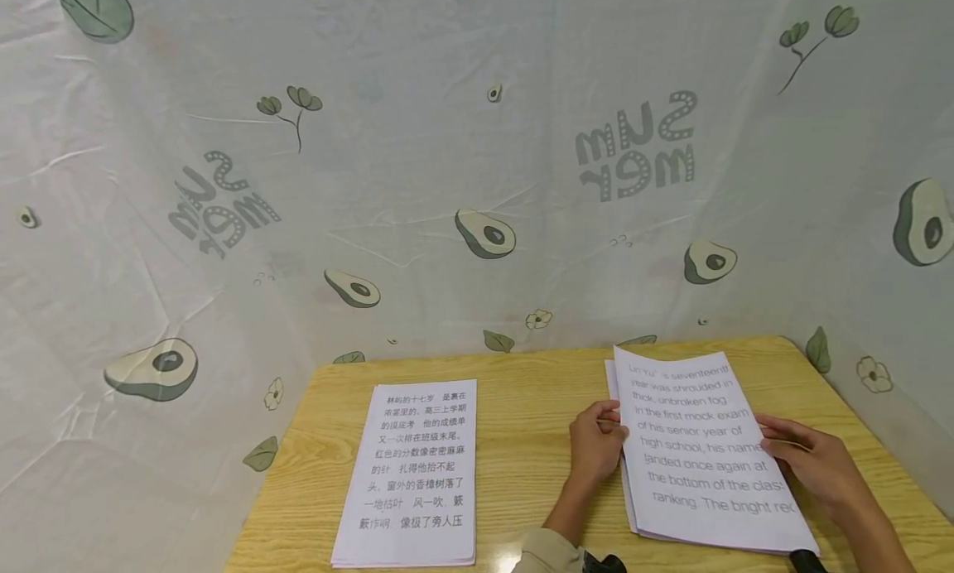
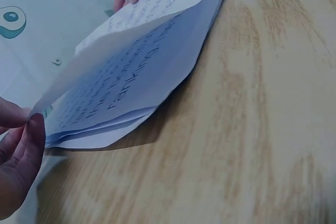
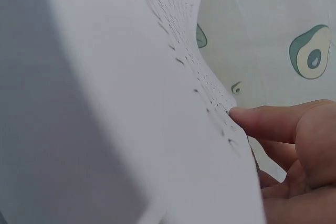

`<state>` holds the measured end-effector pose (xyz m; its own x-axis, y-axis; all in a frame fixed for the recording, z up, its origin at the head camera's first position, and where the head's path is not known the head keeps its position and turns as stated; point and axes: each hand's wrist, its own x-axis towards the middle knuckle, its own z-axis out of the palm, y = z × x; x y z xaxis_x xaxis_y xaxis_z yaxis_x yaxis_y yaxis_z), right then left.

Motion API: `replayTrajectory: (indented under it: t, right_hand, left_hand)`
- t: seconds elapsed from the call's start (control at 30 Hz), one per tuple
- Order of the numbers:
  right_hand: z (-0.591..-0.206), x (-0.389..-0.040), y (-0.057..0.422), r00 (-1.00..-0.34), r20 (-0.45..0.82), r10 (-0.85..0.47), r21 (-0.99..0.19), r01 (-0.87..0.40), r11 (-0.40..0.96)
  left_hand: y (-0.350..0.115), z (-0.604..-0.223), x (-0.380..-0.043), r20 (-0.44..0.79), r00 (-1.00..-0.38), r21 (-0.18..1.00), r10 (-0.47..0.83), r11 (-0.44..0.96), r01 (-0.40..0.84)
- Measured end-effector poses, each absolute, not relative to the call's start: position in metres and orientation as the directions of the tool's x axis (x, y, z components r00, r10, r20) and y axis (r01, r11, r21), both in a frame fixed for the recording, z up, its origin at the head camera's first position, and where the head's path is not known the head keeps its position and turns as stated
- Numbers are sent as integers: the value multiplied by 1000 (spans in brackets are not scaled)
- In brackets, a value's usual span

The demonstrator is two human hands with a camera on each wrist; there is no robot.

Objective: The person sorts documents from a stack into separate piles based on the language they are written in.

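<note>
A sheet of paper (image 1: 693, 449) with large English print is raised over a stack of printed sheets (image 2: 126, 87) at the table's right side. My left hand (image 1: 599, 445) pinches its left edge between thumb and fingers; the left wrist view shows this hand (image 2: 18, 150) at the sheet's edge, with a gap above the pages below. On the opposite edge, my right hand (image 1: 816, 465) pinches the same sheet, its thumb on the printed face in the right wrist view, where the sheet (image 3: 157, 103) bows. Most of the lower stack is hidden in the head view.
A second stack of paper (image 1: 417, 474) with Chinese print lies on the left of the wooden table (image 1: 537, 424). Behind and beside the table hangs a pale cloth (image 1: 417, 142) with avocado prints.
</note>
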<state>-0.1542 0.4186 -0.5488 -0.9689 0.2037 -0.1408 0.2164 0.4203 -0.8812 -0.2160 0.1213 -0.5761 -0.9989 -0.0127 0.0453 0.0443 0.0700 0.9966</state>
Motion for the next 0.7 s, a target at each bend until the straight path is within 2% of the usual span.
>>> replayTrajectory:
  t: [0.7]
  right_hand:
    - [-559,-155,422,-969,-156,190,-822,234,519]
  left_hand:
    - [125,-581,-215,24,-1000,993,8,118,25]
